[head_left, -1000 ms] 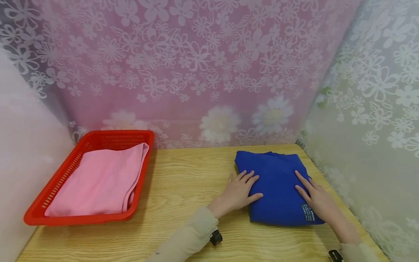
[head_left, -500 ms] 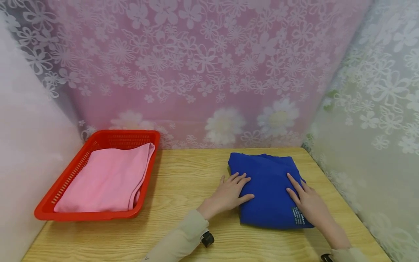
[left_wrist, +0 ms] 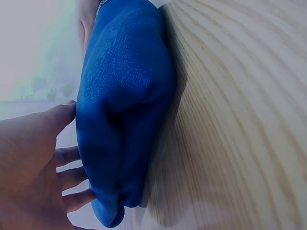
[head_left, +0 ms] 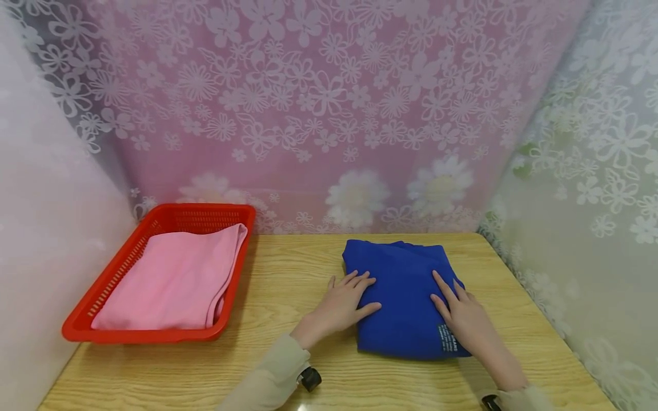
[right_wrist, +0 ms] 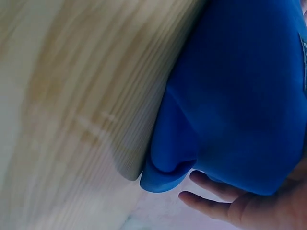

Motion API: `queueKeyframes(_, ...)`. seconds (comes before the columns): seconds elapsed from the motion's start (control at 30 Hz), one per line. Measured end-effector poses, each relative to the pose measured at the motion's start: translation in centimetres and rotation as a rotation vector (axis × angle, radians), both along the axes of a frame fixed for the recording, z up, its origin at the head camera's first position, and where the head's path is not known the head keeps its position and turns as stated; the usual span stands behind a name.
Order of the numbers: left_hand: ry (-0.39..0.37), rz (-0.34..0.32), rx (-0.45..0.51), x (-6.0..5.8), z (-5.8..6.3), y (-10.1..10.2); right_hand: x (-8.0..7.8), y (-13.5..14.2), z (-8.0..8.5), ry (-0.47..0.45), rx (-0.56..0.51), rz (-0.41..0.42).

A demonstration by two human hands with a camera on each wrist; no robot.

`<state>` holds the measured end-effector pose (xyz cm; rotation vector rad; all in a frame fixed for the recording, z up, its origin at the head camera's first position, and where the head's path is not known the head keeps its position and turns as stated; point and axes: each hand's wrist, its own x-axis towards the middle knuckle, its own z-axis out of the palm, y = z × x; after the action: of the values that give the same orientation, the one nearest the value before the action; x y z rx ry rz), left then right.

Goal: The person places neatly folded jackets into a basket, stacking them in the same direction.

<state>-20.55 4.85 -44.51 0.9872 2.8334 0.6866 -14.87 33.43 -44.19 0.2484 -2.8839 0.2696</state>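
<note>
A folded blue garment (head_left: 398, 297) lies on the right half of the wooden table, with a small printed patch near its front right corner. My left hand (head_left: 339, 302) rests on its left edge, fingers spread and fairly straight over the top. On the opposite edge lies my right hand (head_left: 468, 319), two fingers stretched across the cloth and the others at its side. In the left wrist view the garment's layered, rounded fold (left_wrist: 127, 91) shows beside the thumb and fingers. The right wrist view has the blue cloth (right_wrist: 235, 105) with fingertips along its side.
A red plastic basket (head_left: 226, 302) stands at the left of the table (head_left: 288, 257), holding a folded pink cloth (head_left: 169, 279). Flower-patterned curtains (head_left: 308, 114) hang behind the table and along its right side.
Both hands and the blue garment between them have shifted left along the table, toward the basket. The head view has also turned slightly.
</note>
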Motion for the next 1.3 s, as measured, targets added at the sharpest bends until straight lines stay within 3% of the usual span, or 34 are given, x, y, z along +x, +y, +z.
queueKeyframes(0.63, -0.002, 0.086, 0.033, 0.5, -0.2, -5.8, -1.0, -6.2, -0.2, 0.061, 0.015, 0.021)
queueKeyframes(1.07, 0.001, 0.162, 0.072, 0.9, -0.3, -10.0, -1.3, -11.0, -0.6, 0.152, 0.038, 0.054)
queueKeyframes(1.3, 0.0, 0.212, 0.079, 1.1, -0.3, -11.9, -1.2, -13.5, -0.3, 0.153, 0.015, 0.066)
